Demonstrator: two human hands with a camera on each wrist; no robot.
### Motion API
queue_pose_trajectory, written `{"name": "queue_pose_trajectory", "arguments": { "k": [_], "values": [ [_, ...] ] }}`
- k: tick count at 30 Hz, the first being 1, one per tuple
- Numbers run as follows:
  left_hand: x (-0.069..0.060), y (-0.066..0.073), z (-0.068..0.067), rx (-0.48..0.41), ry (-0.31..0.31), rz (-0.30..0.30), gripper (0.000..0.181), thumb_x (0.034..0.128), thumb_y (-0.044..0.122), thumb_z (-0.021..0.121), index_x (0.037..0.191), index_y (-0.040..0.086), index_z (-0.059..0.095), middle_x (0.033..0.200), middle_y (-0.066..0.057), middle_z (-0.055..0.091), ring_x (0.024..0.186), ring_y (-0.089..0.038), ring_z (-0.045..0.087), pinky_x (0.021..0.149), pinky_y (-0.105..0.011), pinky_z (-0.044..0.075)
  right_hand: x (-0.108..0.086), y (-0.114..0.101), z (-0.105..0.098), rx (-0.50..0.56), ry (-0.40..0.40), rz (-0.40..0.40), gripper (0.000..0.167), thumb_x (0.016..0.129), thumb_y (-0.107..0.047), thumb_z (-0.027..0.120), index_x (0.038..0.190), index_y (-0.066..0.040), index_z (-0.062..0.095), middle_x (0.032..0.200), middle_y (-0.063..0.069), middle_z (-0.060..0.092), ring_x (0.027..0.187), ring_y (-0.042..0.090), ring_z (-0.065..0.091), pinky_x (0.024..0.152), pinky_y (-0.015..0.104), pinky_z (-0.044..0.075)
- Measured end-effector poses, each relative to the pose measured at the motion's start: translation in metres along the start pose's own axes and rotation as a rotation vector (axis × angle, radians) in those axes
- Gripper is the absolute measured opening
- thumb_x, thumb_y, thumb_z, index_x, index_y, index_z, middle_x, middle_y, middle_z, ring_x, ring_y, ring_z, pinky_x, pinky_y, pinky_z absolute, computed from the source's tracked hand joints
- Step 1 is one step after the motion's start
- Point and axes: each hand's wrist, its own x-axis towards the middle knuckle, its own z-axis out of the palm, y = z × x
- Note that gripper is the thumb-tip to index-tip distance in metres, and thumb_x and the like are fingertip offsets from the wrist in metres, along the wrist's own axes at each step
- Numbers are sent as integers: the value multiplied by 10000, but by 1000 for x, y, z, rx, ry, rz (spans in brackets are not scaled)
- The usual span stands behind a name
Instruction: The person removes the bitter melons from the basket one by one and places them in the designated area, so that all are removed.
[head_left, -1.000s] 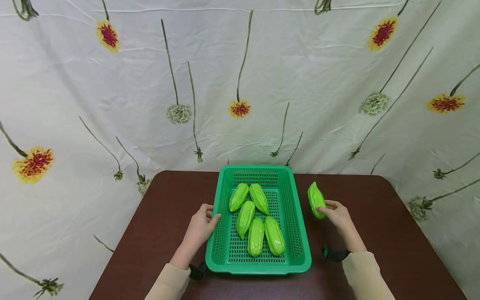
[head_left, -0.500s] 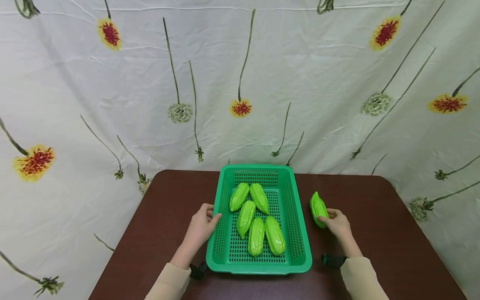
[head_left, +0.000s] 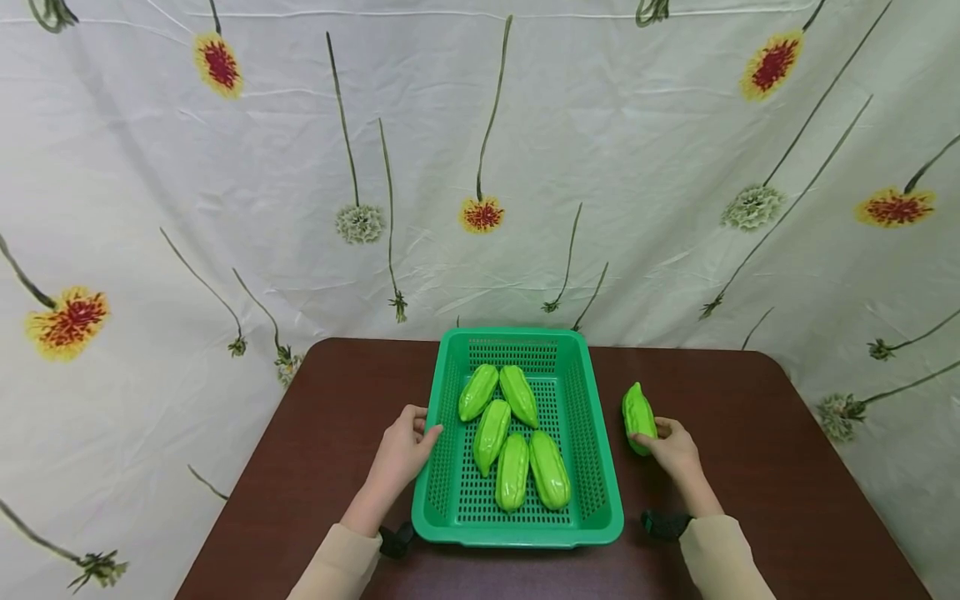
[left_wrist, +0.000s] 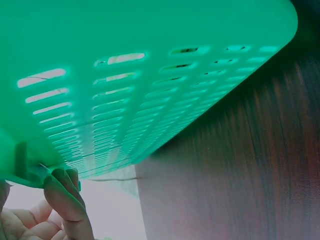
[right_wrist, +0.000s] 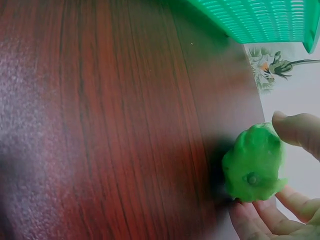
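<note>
A green perforated plastic basket (head_left: 517, 537) stands on the table with several light-green ridged bitter melons (head_left: 512, 473) lying inside. My left hand (head_left: 401, 446) holds the basket's left rim, thumb over the top and fingers outside; in the left wrist view, curled fingers (left_wrist: 67, 200) sit at the rim. To the right of the basket, my right hand (head_left: 675, 450) has a single bitter melon (head_left: 637, 412) between thumb and fingers, low at the table. The right wrist view shows its lumpy end (right_wrist: 254, 165), thumb (right_wrist: 300, 131) on one side and fingers on the other.
The dark brown wooden table (head_left: 750, 433) runs under everything, its far edge against a pale flower-print cloth (head_left: 645, 142). Black bands (head_left: 666, 525) are on both wrists. The basket's right wall (right_wrist: 265, 20) rises beside the right hand.
My right hand lowered the bitter melon toward the table and slightly nearer to me; over the last half second it barely shifts. My left hand and the basket have stayed put.
</note>
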Motion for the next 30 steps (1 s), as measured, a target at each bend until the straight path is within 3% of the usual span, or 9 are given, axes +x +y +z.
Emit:
{"name": "queue_pose_trajectory", "arguments": {
  "k": [13,23,30],
  "values": [
    [-1,1,-1,1,0,0,358,964,160,640,1243,-41,542,1001,-159,622,828,-227,614,643,-348,502,-3,-10,-11,11,-15,-19,772,936,-292,648,1470,131,284,1438,371,382,1330,489,391,1049,571,397],
    [0,1,-1,2,1,-6,361,964,159,639,1248,-42,541,1008,-162,619,823,-225,609,642,-346,497,-8,-53,-29,58,28,-98,768,951,-317,647,1524,24,266,1512,292,342,1405,441,331,1092,563,362],
    [0,2,-1,1,-1,-10,350,963,158,641,1237,-36,544,995,-147,620,804,-201,593,637,-330,485,-16,-90,-30,145,3,-192,813,933,-392,671,1550,-55,262,1553,217,337,1424,378,337,1137,490,343]
  ]
}}
